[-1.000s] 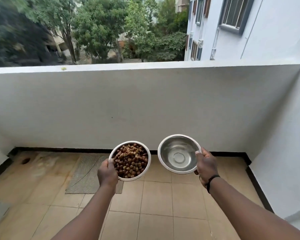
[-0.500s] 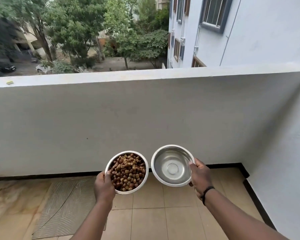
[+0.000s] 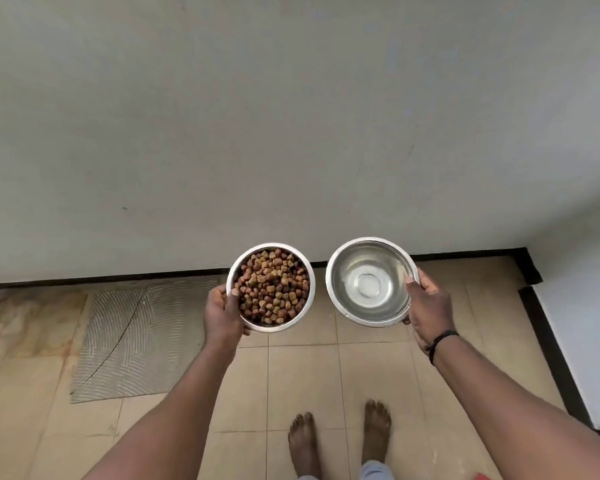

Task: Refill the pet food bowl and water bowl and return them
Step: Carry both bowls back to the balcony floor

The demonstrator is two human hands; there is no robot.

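I hold two steel bowls out in front of me above a tiled balcony floor. The food bowl, heaped with brown kibble, is gripped at its left rim by my left hand. The water bowl, shiny inside with clear water, is gripped at its right rim by my right hand, thumb over the edge. Both bowls are level and side by side, a small gap between them.
A grey ribbed mat lies on the floor to the left. The white parapet wall rises ahead, a side wall closes the right. My bare feet stand on beige tiles below the bowls.
My view has tipped down: trees and the neighbouring building are gone, my feet now show. Both bowls stay in my hands, closer to the wall's base.
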